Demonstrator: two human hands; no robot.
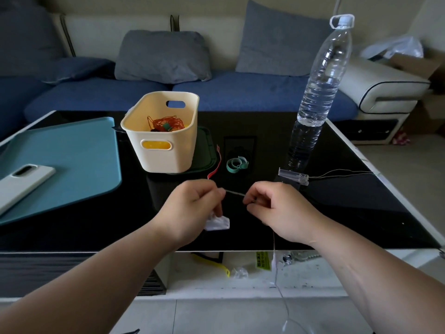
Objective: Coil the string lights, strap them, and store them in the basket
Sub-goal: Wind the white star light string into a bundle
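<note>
A thin string-light wire [234,193] stretches between my two hands over the black table. My left hand [192,208] pinches one end and also holds a small white battery box [217,224] under its fingers. My right hand [277,208] pinches the wire too, and the rest of the strand hangs down past the table's front edge toward the floor. A cream basket [183,150] stands behind my hands with an orange wire coil [167,122] inside. A teal strap [237,163] lies curled on the table to the basket's right.
A tall clear water bottle [317,92] stands at the right, with a clear battery box [293,176] and its thin wire beside it. A red strap [215,167] lies near the basket. A teal mat [72,150] with a white phone [21,180] covers the left. A sofa is behind.
</note>
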